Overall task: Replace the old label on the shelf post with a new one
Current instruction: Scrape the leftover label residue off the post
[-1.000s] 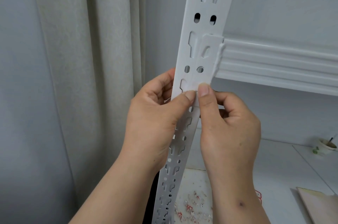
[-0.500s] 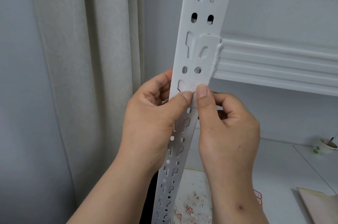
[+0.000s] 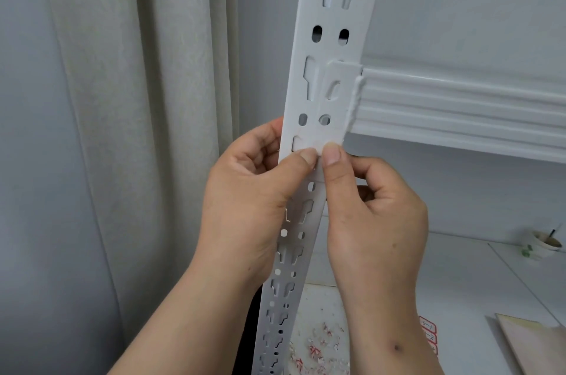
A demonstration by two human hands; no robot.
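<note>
A white perforated shelf post runs steeply through the middle of the view. My left hand grips its left edge, fingers curled behind and thumb across the front. My right hand holds it from the right, thumb tip beside the left thumb and fingers curled behind the post. Both thumb tips press on a faint pale patch of label residue just below the beam bracket. No whole label shows on the post.
A white shelf beam hooks into the post at the right. On the lower shelf lie red and white label scraps, a sheet of red-bordered labels, a board corner and a small cup. A curtain hangs at the left.
Both thumbs stay on the same spot of the post. The view has shifted very slightly; nothing was taken hold of or let go.
</note>
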